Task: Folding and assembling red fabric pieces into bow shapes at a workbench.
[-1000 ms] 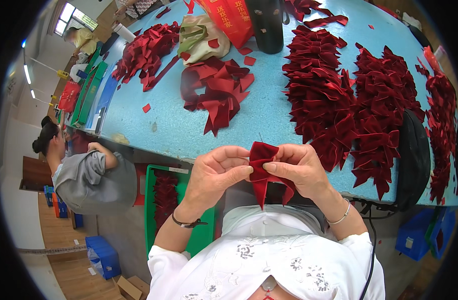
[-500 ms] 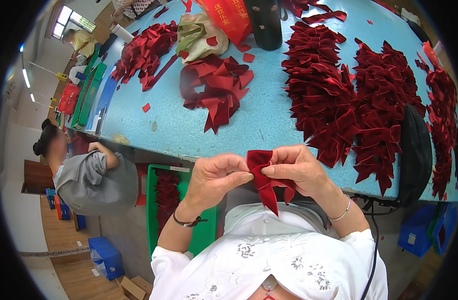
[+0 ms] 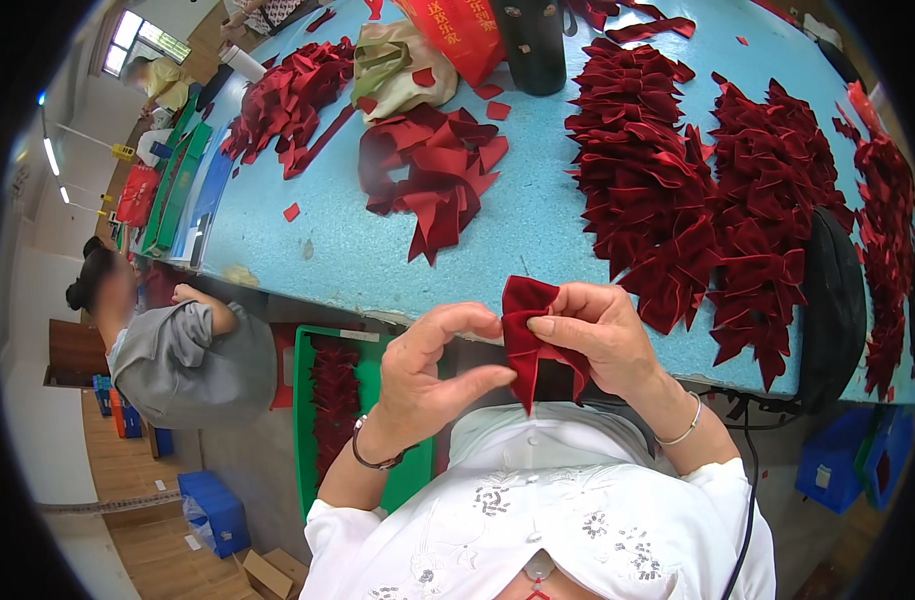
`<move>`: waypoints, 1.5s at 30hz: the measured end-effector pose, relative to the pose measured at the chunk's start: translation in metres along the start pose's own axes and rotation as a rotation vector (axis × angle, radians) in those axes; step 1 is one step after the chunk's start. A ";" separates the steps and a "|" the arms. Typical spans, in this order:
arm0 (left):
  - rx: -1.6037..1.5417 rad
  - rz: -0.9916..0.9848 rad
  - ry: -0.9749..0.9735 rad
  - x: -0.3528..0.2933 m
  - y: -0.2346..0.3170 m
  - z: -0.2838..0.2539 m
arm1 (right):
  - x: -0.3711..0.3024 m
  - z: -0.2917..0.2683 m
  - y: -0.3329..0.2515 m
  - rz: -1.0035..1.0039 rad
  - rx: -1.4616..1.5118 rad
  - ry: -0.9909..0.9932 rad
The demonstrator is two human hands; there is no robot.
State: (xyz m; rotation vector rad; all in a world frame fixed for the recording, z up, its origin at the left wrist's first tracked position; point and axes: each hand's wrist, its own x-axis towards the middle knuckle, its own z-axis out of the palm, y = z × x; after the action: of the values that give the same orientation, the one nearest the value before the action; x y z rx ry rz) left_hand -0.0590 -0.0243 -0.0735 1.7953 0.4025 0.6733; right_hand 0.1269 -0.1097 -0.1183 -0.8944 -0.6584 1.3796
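Note:
A dark red velvet ribbon bow hangs over my lap, just off the table's near edge. My right hand pinches it at the middle between thumb and fingers, and its tails point down. On the bow's other side, my left hand has thumb and forefinger spread apart, with the fingertips close to the velvet. Beyond my hands, a loose heap of cut red ribbon pieces lies on the blue table. To the right stretch long overlapping rows of bows.
A green crate holding bows stands left below the table. A black bag leans at the right edge. Farther back are a black bottle, a red bag and another ribbon pile. A person in grey sits at left.
My left thumb and forefinger have let go of the bow and spread apart. The bow has risen slightly in my right hand.

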 end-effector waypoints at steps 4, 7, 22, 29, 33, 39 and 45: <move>0.239 0.060 0.047 0.002 -0.005 -0.002 | -0.001 0.000 0.002 0.030 -0.020 -0.030; 0.347 0.140 0.037 0.006 -0.001 0.000 | -0.001 0.000 0.002 0.049 0.005 -0.039; 0.442 0.254 0.040 0.012 -0.009 -0.009 | 0.002 -0.002 0.001 0.146 0.004 -0.056; 0.114 0.035 -0.061 0.019 -0.010 -0.022 | 0.004 0.000 0.000 0.168 0.072 -0.057; 0.069 -0.018 -0.149 0.017 -0.014 -0.025 | 0.003 0.005 -0.004 0.193 0.121 -0.056; 0.035 -0.076 -0.172 0.018 -0.016 -0.024 | 0.005 -0.002 0.000 0.212 0.104 -0.136; 0.087 -0.095 -0.185 0.017 -0.017 -0.027 | 0.005 0.000 0.000 0.222 0.051 -0.165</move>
State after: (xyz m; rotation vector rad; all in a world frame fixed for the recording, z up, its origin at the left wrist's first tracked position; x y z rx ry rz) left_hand -0.0609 0.0112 -0.0796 1.8901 0.3942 0.4247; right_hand 0.1279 -0.1047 -0.1188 -0.8381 -0.6600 1.6751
